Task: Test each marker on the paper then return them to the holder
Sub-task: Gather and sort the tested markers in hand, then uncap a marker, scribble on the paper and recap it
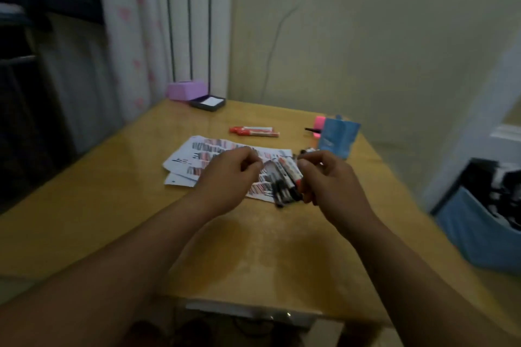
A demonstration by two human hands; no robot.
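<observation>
The bundle of markers (287,177), white barrels with black and red ends, sits over the right edge of the white paper sheets (197,155), which are already covered in red and black strokes. The bundle's long axis runs roughly away from the person and back toward them, with the far ends leaning a little to the left. The right hand (327,180) is up against its right side with its fingers (308,196) curled in, and it looks to me to be holding the bundle, though blur hides exactly how many barrels it has.

The left hand (231,175) hangs over the paper just to the left of the bundle. Its fingers (251,166) are bent, with the thumb and forefinger close together. I cannot tell whether they pinch something small, such as a cap, or nothing at all.

The tall blue holder (338,136) stands beyond the right hand and slightly to its right, quite near, with a pink highlighter (319,122) showing behind it. The right hand is plainly the nearer one for any return, and the barrels would need tipping upright to go in. Two red-and-white markers (253,131) lie side by side on the yellow wooden desk (253,248) past the paper, well apart from both hands.
</observation>
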